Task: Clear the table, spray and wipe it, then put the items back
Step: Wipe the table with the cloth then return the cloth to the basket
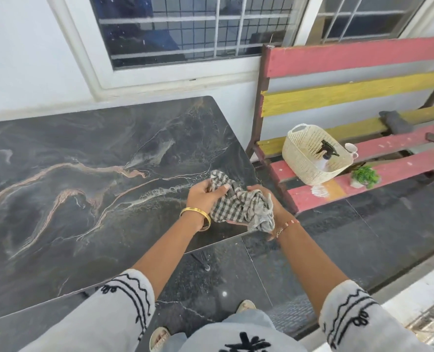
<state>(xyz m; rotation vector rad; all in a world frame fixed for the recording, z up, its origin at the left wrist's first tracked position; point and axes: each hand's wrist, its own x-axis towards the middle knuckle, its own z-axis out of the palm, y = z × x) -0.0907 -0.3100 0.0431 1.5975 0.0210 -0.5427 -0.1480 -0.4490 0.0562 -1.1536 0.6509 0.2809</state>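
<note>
Both hands over the near right corner of the table (83, 153), bunching a checked cloth (238, 204) between them. Left hand (204, 196) curled over the cloth's left side, thumb pressed on top of the fabric; right hand (266, 207) cupped beneath and round the right side, a loose tail of cloth hanging off past the wrist. Cloth lifted just clear of the dark marbled top, or barely brushing it; hard to tell which. Probably gathered like this to make a tighter pad, or to fold it away once wiping is over. Nothing on the tabletop within view, and a faint sheen across it, so likely already cleared and wiped, or close to that. Cleared things parked on the bench (363, 148) at the right, well apart from the table: a pale woven basket (302, 158) on the seat slats with a spray bottle (326, 153) lying inside, black trigger head uppermost, kept handy and out of the wet. Behind the basket a small white cup (351, 149), just beside its rim; nearer, a little green plant (364, 177) in a pot, and something pale and bristly at the basket's near foot, too small to name. Further right on the bench, a dark folded thing (395, 120). Next in line, by this reading: cloth set down, then basket, cup and plant carried back to the table.
</note>
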